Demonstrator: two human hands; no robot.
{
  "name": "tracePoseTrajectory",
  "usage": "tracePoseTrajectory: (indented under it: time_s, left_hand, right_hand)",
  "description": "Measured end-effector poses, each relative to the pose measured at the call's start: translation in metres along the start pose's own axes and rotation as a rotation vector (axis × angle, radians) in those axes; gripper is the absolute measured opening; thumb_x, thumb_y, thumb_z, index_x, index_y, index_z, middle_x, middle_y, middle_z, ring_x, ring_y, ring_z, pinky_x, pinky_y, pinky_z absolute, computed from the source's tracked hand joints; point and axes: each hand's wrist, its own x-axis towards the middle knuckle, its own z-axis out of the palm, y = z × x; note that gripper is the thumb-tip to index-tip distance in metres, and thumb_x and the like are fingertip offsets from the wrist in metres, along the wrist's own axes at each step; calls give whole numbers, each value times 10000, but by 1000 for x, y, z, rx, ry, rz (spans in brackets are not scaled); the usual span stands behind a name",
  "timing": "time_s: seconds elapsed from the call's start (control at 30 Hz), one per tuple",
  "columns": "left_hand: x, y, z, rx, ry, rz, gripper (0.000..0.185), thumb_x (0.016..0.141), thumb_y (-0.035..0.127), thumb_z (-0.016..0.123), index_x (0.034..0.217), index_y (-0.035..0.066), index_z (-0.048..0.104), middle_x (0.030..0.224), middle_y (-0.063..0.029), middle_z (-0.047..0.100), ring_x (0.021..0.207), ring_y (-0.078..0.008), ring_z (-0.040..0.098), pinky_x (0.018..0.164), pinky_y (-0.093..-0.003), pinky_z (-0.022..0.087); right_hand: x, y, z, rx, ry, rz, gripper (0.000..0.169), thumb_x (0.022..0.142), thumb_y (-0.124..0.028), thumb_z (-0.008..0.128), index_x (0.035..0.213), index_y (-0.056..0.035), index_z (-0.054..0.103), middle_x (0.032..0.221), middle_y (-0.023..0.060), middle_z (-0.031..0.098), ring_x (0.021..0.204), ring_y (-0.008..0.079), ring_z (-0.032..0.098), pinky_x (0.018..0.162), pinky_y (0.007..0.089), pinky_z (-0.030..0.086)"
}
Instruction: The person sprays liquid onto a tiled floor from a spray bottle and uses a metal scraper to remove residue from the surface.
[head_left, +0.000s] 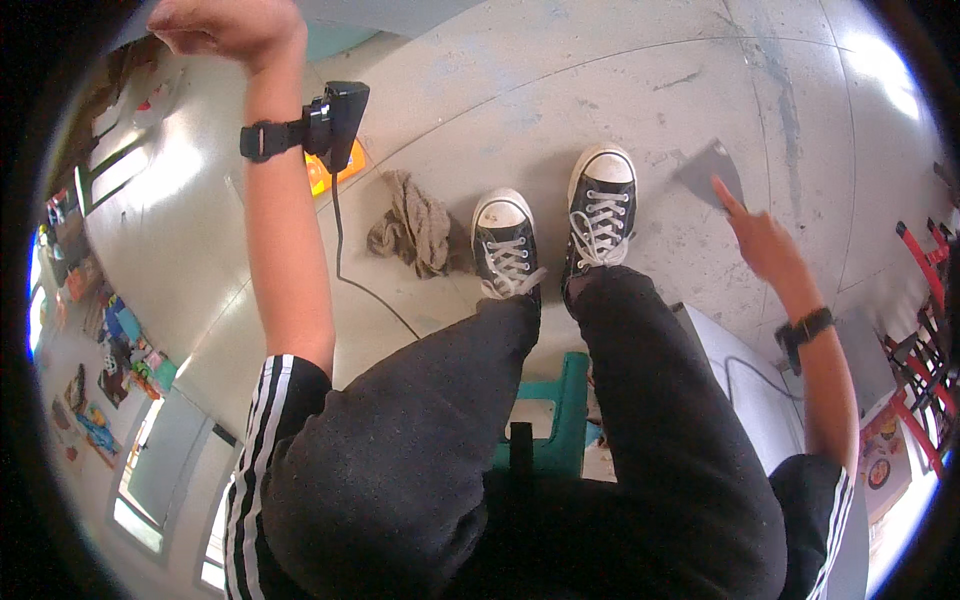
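Observation:
My right hand (761, 236) is closed around the handle of a flat scraper (711, 176), its index finger laid along the wide metal blade against the tiled floor. My left hand (225, 30) is at the top left edge of the view, its fingers curled; whether it holds anything cannot be made out. Strapped to the left wrist is a black device (343, 124) with a cable. A crumpled brown cloth (412, 225) lies on the floor beside my left shoe (506, 240). Partly behind the left forearm lies an orange and yellow packet (349, 161).
A green plastic stool (574, 412) is beneath me, between my legs. To the right are a white box-like panel (731, 367) and red and black metal frames (926, 262). Scuffs mark the floor (697, 90). Assorted goods (127, 322) stand far left, near a grey door (169, 457).

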Motion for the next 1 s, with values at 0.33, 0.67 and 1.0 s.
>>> tracePoseTrajectory:
  time_s: [0.33, 0.67, 1.0]
  left_hand:
    - [-2, -10, 0, 13, -28, -10, 251, 1033, 272, 494, 1053, 28, 435, 1005, -70, 474, 906, -134, 428, 896, -242, 357]
    - [-4, -5, -4, 13, -38, -14, 240, 1019, 244, 517, 1078, 30, 426, 1021, -67, 490, 916, -134, 455, 893, -249, 383]
    - [-4, -8, -11, 6, -49, -38, 243, 1005, 217, 539, 1102, 32, 417, 1037, -64, 507, 926, -134, 483, 890, -256, 409]
  right_hand:
    - [-13, -19, 1, 51, -35, 16, 639, 1021, -199, 464, 1554, -349, 145, 756, 237, 645, 704, 385, 673, 628, 495, 541]
    - [5, -50, -20, 100, -33, 19, 633, 1014, -198, 463, 1549, -353, 162, 788, 245, 649, 737, 407, 669, 641, 521, 530]
    - [3, -62, -14, 206, 11, 39, 601, 1030, -233, 434, 1548, -345, 151, 768, 260, 645, 748, 448, 662, 649, 544, 525]
